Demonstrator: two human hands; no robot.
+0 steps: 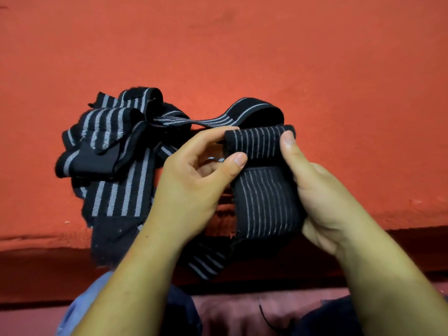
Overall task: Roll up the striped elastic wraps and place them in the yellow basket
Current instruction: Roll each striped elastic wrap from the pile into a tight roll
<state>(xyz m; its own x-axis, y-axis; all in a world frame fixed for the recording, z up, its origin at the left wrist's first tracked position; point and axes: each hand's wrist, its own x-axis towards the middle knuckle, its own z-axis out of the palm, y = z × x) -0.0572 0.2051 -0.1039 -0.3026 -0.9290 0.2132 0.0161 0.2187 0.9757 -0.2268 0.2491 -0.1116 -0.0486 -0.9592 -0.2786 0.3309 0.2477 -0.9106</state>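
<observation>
Both my hands, left (194,175) and right (322,197), pinched one wrap (264,190), fingers curled round it; pile (109,151) on red surface (242,57).

Dim, warm light; soft focus, dark shadow below, wide-angle bowing.

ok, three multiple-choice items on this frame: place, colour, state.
1. Where is the pile of loose wraps? A) on the red surface, left of the held wrap B) inside a basket C) right of the held wrap
2. Stripe colour on the held wrap? A) yellow B) grey C) red
3. State of the held wrap? A) fully rolled B) lying flat C) top end folded over, rest loose
Key: 1 A, it lies left of the left hand; 2 B, thin grey lines on black; 3 C, left hand and right hand pinch the first turn.
</observation>
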